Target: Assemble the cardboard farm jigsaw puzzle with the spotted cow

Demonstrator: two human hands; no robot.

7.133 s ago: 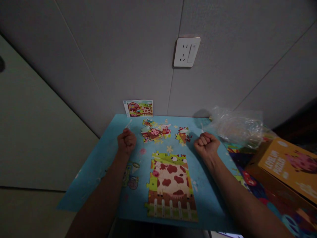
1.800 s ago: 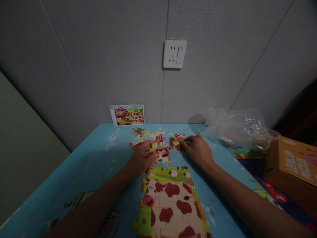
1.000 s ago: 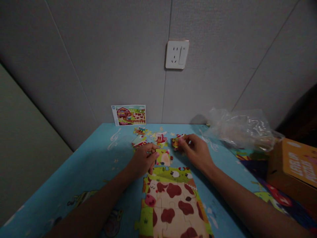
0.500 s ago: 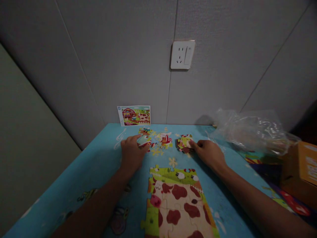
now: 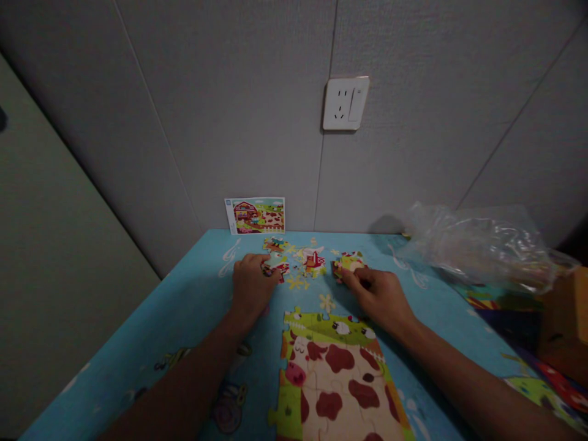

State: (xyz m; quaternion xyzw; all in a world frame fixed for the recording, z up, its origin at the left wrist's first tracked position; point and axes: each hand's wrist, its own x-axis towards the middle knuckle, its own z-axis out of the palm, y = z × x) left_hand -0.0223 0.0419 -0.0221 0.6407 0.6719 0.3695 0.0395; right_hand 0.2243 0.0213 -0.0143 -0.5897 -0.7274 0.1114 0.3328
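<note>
My left hand [image 5: 252,285] lies curled at the near left of a scattered heap of puzzle pieces [image 5: 298,262], its fingertips over a pale piece [image 5: 274,261] that seems to be in its grip. My right hand [image 5: 379,297] reaches a small joined group of puzzle pieces [image 5: 349,265], with its fingertips on that group's near edge. Below both hands lies a large assembled cow puzzle [image 5: 333,373], cut off by the bottom of the picture. Its top edge stays clear of my hands.
A blue printed mat [image 5: 206,300] covers the table, which meets a grey wall. A farm picture card [image 5: 255,215] leans against that wall, below a white wall socket [image 5: 345,103]. A crumpled plastic bag [image 5: 482,248] and a cardboard box [image 5: 567,324] are at the right.
My left hand has moved up and left from beside the assembled puzzle onto the scattered heap. My right hand has shifted slightly along the small group. The view has drifted slightly.
</note>
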